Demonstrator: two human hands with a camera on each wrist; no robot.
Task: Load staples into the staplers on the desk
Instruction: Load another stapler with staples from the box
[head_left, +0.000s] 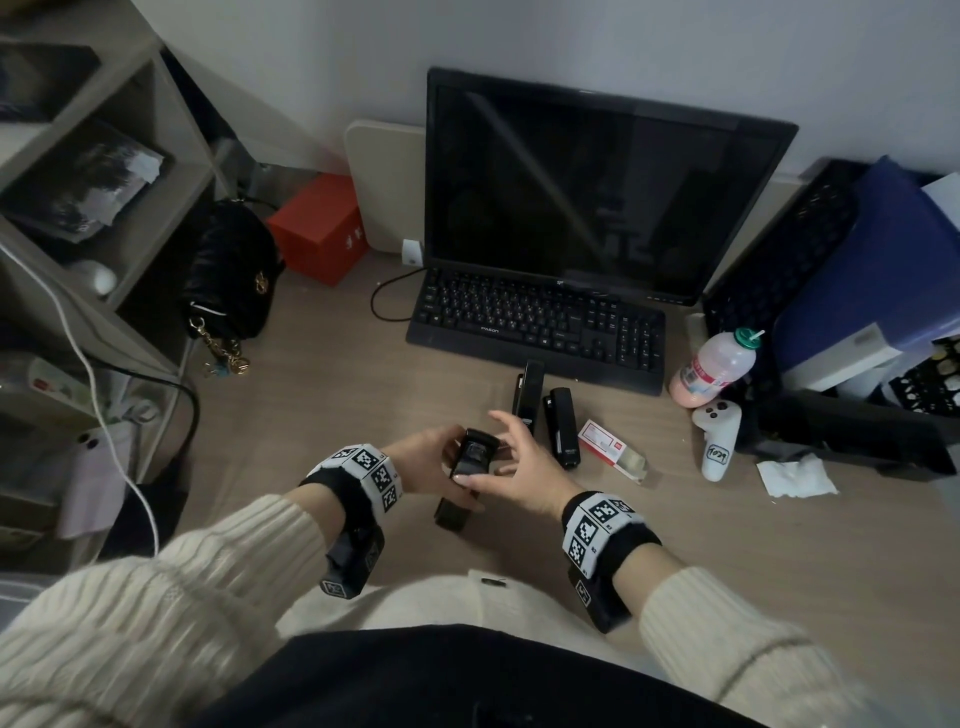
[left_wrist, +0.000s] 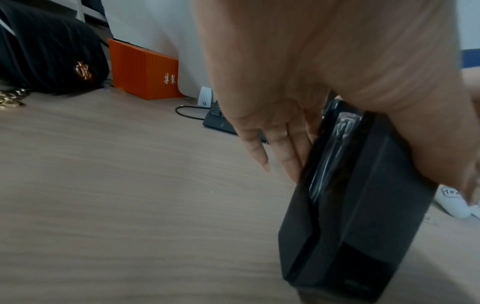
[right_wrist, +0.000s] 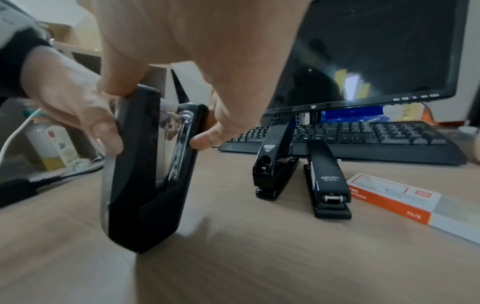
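A black stapler (head_left: 465, 467) is held just above the desk near its front, tilted with its far end up, and its top arm stands apart from the base (right_wrist: 148, 170). My left hand (head_left: 423, 457) grips it from the left, fingers (left_wrist: 280, 144) along its side. My right hand (head_left: 519, 462) pinches it between the thumb (right_wrist: 116, 82) and a finger (right_wrist: 210, 137), with the other fingers spread. Two more black staplers (head_left: 530, 395) (head_left: 563, 434) lie just beyond, in front of the keyboard. A red and white staple box (head_left: 610, 449) lies to their right, partly slid open.
A black keyboard (head_left: 535, 322) and monitor (head_left: 587, 192) stand behind. A pink bottle (head_left: 711, 369), white controller (head_left: 719, 436) and crumpled tissue (head_left: 795, 475) sit at the right. A black bag (head_left: 228, 270) and red box (head_left: 319, 228) are at the back left.
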